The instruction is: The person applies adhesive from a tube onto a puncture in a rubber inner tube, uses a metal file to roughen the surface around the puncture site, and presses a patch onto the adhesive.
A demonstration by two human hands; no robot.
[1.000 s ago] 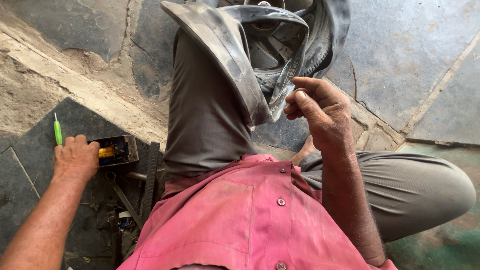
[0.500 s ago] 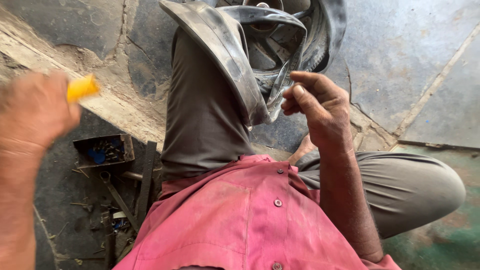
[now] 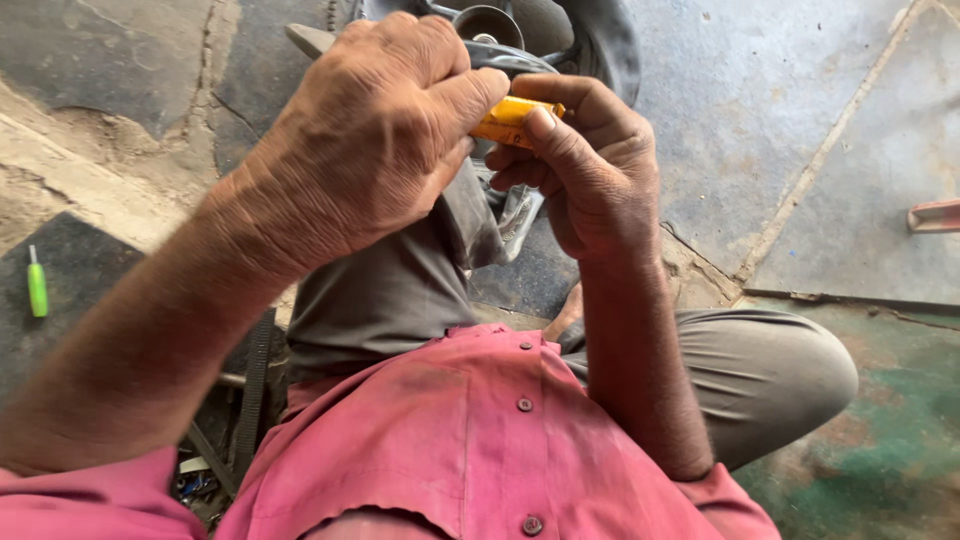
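Pink cloth comes first, nearest to us: our buttoned shirt (image 3: 470,430), low at 6 o'clock. Just past it our grey trouser knee (image 3: 770,370) bends out toward 4 o'clock.

Higher up, in the middle of the view, our two hands meet. Our left hand (image 3: 375,140) comes in from 8 o'clock, and its fingers are closed around one end of a small yellow tube (image 3: 508,122). Our right hand (image 3: 585,165) rises from 5 o'clock, and its thumb and fingers pinch the other end. So both hands have it tight, up at 12 o'clock. We cannot tell if the tube is open, because our fingers hide its tip. We think the tube is ready in hand, but nothing from it has gone onto anything.

Behind the hands lies a dark rubber tyre and tube (image 3: 590,40) on our leg, with no hand on it.

Far left, at 9 o'clock, a green screwdriver (image 3: 37,283) lies on the stone floor (image 3: 800,120).
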